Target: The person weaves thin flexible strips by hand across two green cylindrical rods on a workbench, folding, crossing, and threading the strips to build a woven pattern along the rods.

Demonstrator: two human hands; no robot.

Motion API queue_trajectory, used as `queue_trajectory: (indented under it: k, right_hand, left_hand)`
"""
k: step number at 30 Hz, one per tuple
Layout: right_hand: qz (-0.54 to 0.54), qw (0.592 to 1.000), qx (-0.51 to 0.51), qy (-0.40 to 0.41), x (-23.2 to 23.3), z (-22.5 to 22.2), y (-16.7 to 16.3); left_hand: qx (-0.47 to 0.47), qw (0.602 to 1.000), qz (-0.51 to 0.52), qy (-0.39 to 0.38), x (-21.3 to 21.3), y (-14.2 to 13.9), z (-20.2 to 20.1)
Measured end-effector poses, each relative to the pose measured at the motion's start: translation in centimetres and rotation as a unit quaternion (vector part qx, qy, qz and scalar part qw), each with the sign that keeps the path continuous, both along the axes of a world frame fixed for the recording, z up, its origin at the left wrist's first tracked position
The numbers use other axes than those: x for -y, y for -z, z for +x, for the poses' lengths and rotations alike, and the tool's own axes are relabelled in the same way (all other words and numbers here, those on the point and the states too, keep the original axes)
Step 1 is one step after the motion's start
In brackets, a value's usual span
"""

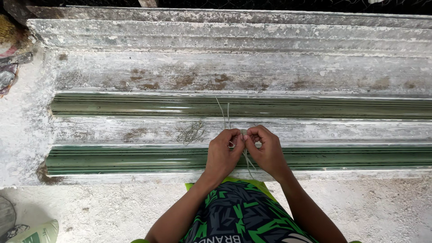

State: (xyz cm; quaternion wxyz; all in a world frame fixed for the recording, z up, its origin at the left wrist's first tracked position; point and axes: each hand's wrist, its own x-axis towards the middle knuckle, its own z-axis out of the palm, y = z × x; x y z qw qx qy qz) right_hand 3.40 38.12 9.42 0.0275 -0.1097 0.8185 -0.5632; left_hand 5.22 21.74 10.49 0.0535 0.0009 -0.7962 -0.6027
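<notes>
My left hand (223, 152) and my right hand (266, 148) meet fingertip to fingertip over a long plaster-caked bench. Together they pinch thin pale fibre strands (227, 113) that run up from my fingers across the upper green mould channel (135, 105) and trail down below my hands over the lower green mould channel (126, 158). A small loose bundle of fibre (192, 132) lies on the white ridge just left of my left hand.
A white, stained plaster ridge (337, 130) separates the two channels, and a wider crusted slab (247, 72) lies behind. The bench's left end (22, 135) is thick with plaster. A green sack corner (38, 233) sits at bottom left. My patterned shorts (238, 216) fill the bottom.
</notes>
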Motion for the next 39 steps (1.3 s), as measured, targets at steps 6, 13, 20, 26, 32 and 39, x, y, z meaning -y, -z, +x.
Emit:
queue_trajectory:
  k: [6,13,20,26,32,39]
  right_hand:
    - [-0.047,0.997,0.067,-0.003,0.2,-0.2,0.2]
    - [-0.080,0.992,-0.024,-0.098,-1.2,0.6,0.5]
    - [-0.470,0.864,-0.138,-0.113,-15.1,6.1,-3.9]
    - [-0.591,0.786,-0.164,-0.074,-22.5,8.2,-6.7]
    - [-0.579,0.803,-0.117,-0.078,-17.0,2.8,-5.3]
    - [-0.581,0.809,0.084,0.017,-7.9,-0.3,-0.2]
  left_hand:
    - [0.000,1.000,0.008,0.004,0.4,0.0,0.0]
    - [0.042,0.998,0.043,-0.005,0.3,3.2,-1.1]
    - [0.011,0.993,-0.059,-0.100,3.5,12.1,-5.3]
    - [-0.030,0.982,-0.160,-0.094,5.2,15.6,-7.8]
    - [-0.069,0.981,-0.177,-0.026,4.8,14.5,-11.3]
    - [-0.047,0.986,-0.148,-0.057,3.9,13.7,-12.8]
